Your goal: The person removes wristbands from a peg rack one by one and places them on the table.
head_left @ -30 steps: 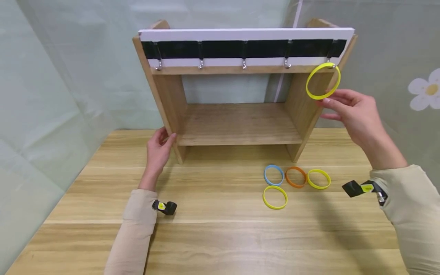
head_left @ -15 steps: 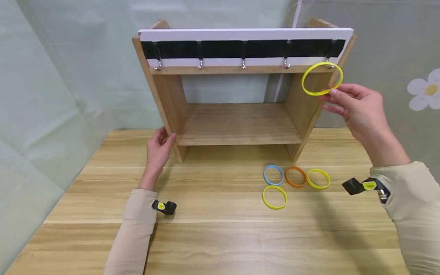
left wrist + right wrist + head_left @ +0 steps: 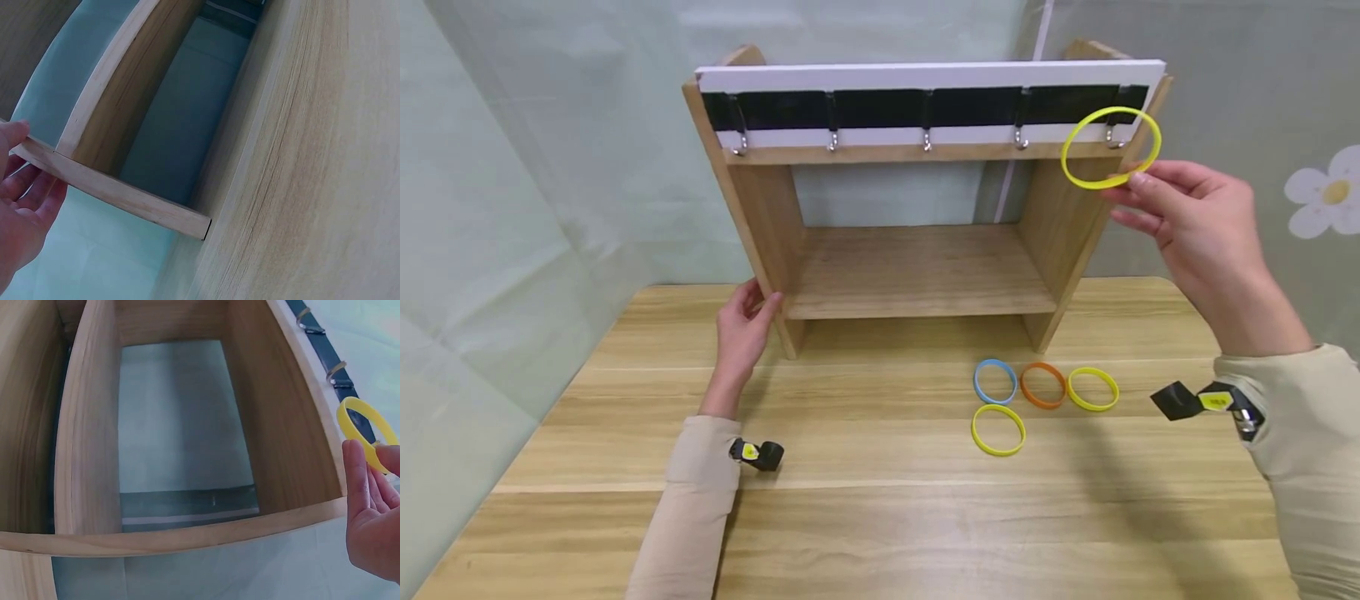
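Note:
My right hand (image 3: pixel 1198 217) pinches a yellow wristband (image 3: pixel 1072 173) at its lower edge, between thumb and fingers. The band stands upright and overlaps the rightmost metal hook (image 3: pixel 1115 140) in the head view. In the right wrist view the same yellow band (image 3: pixel 351 428) is close to the black hook strip (image 3: pixel 322 350). My left hand (image 3: pixel 743 333) grips the lower left side panel of the wooden rack (image 3: pixel 925 271); in the left wrist view the thumb and fingers lie on either side of that panel (image 3: pixel 125 187).
On the table (image 3: pixel 880 517), in front of the rack, lie a blue wristband (image 3: pixel 977 385), an orange wristband (image 3: pixel 1024 392) and two yellow ones. Several silver hooks hang along the white board (image 3: pixel 880 75) at the rack's top. A pale curtain (image 3: pixel 535 167) stands behind.
My right hand has moved up and slightly right, raising the yellow wristband from below the rightmost hook to a height around it. The left hand keeps its grip on the panel.

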